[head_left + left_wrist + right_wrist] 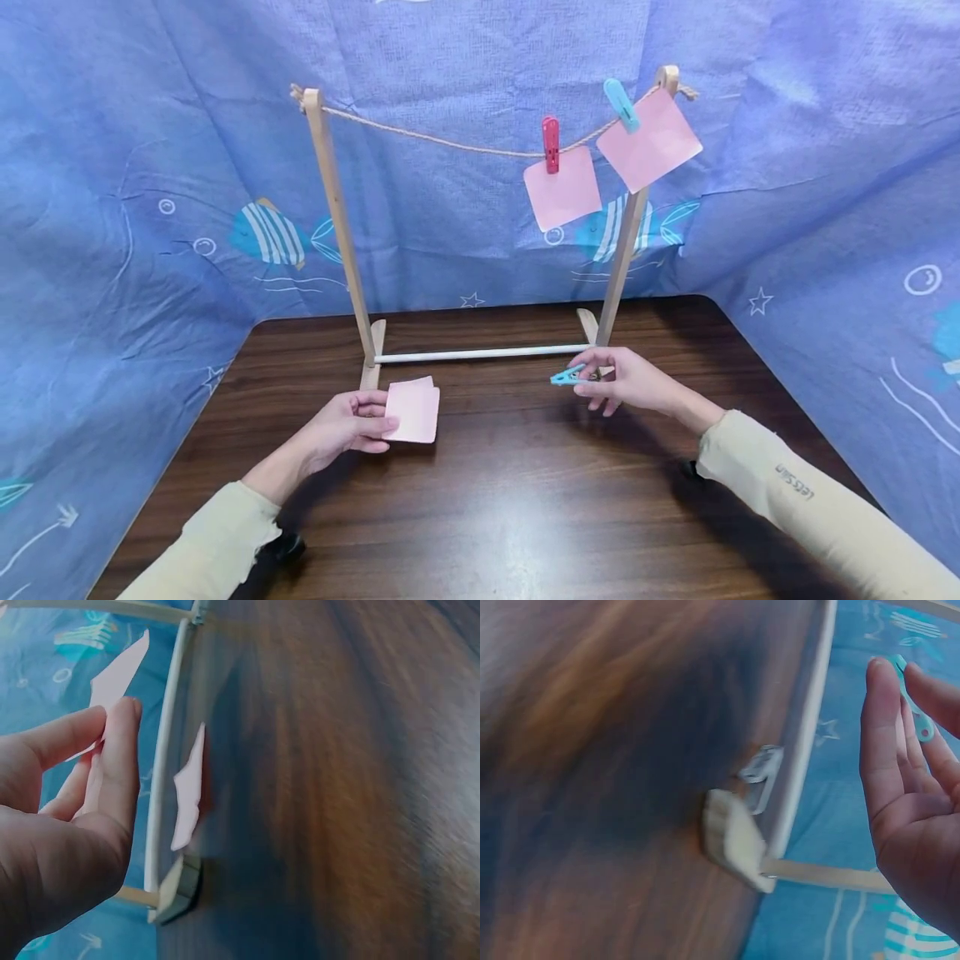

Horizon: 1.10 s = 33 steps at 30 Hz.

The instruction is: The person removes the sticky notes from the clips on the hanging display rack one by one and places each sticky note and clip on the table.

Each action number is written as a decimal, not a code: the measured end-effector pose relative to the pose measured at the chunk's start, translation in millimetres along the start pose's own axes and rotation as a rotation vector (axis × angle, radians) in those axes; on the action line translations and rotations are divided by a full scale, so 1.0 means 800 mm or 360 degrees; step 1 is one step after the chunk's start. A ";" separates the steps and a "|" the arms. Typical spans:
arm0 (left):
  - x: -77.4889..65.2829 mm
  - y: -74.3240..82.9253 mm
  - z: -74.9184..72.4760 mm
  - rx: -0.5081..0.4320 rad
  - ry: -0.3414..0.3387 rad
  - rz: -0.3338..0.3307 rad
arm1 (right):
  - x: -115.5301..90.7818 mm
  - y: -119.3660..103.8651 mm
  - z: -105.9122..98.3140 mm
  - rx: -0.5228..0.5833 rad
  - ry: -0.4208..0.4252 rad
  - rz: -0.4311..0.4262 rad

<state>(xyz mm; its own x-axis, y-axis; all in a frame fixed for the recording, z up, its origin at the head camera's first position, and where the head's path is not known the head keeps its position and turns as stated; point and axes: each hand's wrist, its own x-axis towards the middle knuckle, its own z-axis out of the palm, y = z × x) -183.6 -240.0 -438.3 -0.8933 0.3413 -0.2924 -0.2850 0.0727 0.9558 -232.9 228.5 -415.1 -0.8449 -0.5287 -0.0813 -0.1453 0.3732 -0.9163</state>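
My left hand [341, 429] pinches a pink square of paper [415, 418] between thumb and fingers. A second pink paper [189, 791] lies on the table below it in the left wrist view, mostly covered in the head view. Over the table's right half, my right hand [637, 382] pinches a light blue clothespin [566, 377] between thumb and fingertips. Across the wooden stand [339, 208] hangs a rope [442, 142]. Toward its right end a red clothespin [551, 146] and a light blue clothespin [621, 106] each clip one pink paper [564, 193].
The stand's white crossbar [480, 354] runs low along the back of the dark wooden table [495, 500]. Beside the right foot [731, 836] lie greyish clothespins [761, 776], blurred in the right wrist view. Blue fish-print cloth [465, 67] surrounds the table.
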 end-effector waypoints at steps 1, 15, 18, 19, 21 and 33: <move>-0.001 -0.003 -0.001 0.0026 -0.0021 -0.0020 | -0.001 0.005 0.000 -0.0011 -0.0024 0.0009; 0.000 -0.028 -0.010 0.0343 -0.0120 -0.0185 | -0.009 0.055 -0.004 0.0025 -0.0129 0.0205; -0.001 -0.026 -0.010 0.0429 -0.0087 -0.0217 | -0.011 0.059 -0.005 0.0044 -0.0144 0.0222; -0.002 -0.025 -0.010 0.0458 -0.0076 -0.0233 | -0.011 0.059 -0.005 0.0053 -0.0150 0.0242; -0.002 -0.023 -0.009 0.0511 -0.0059 -0.0267 | -0.012 0.061 -0.005 0.0078 -0.0163 0.0278; -0.001 -0.027 -0.008 0.0479 0.0032 -0.0322 | -0.017 0.067 -0.004 -0.0041 -0.0197 0.0399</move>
<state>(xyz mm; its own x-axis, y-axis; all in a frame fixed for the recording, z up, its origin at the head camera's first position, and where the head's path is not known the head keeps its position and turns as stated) -178.7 -247.6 -458.6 -0.8368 0.2732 -0.4745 -0.3447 0.4104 0.8442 -230.6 258.1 -462.1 -0.7870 -0.5060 -0.3530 0.0458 0.5227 -0.8513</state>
